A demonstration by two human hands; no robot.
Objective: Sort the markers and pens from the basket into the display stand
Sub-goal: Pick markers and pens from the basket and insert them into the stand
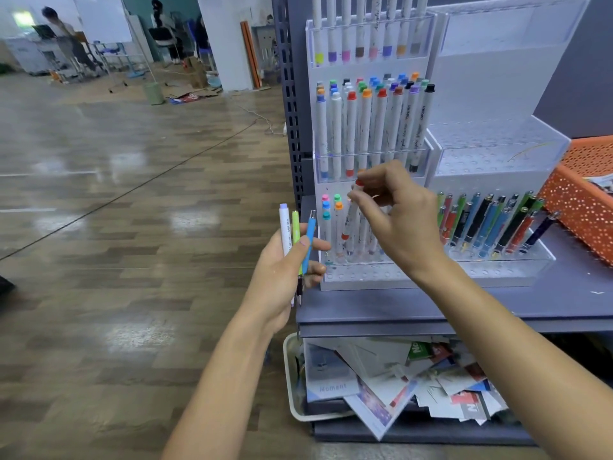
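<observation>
Standing at a grey shelf [431, 307], facing a clear display stand [358, 277]. Gripping three items upright in the left hand [285, 263], with fingers curled round the bundle and thumb laid across the front: a white marker with a lilac cap [284, 227], a green pen [296, 229] and a blue pen [310, 235], all held just left of the stand. Pinching a red-capped marker [350, 222] just below its cap with thumb and fingertips of the right hand [398, 220], other fingers loosely bent and spread. Holding that marker tilted, lower end down among the markers of the stand's bottom tier, beside pink, green, blue, orange and teal caps; cannot tell whether seated in a hole. Above, a middle tier of white markers [371, 127] packed close with mixed cap colours, and a top tier of markers [365, 38] set cap-down. To the right, a second clear stand with a slanted row of pens [491, 227] in green, red, blue and black. Further right, touching the frame edge, an orange perforated basket [577, 200] on the same shelf; inside mostly hidden. Below the shelf, a white bin [293, 376] heaped with printed cards and leaflets.
</observation>
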